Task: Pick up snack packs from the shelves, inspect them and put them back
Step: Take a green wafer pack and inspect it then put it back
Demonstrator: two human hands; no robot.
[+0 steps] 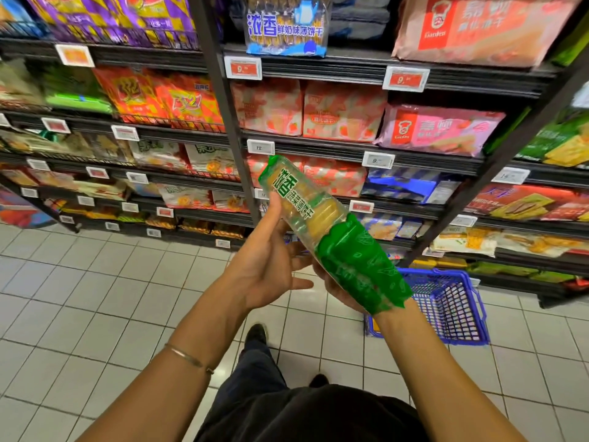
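In front of the shelves I hold up a long green biscuit pack [306, 215], tilted, with a clear middle showing yellow crackers. My left hand [267, 269] lies against its left side with the palm up, the fingers straight and the thumb running along the pack's edge. My right hand [341, 293] grips the pack's lower green end from underneath and is mostly hidden by it.
Dark metal shelves [350, 148] full of snack packs fill the view ahead, with a blue-and-white pack [287, 30] of the same brand on the top shelf. A blue shopping basket [452, 301] stands on the tiled floor to my right. My feet are below.
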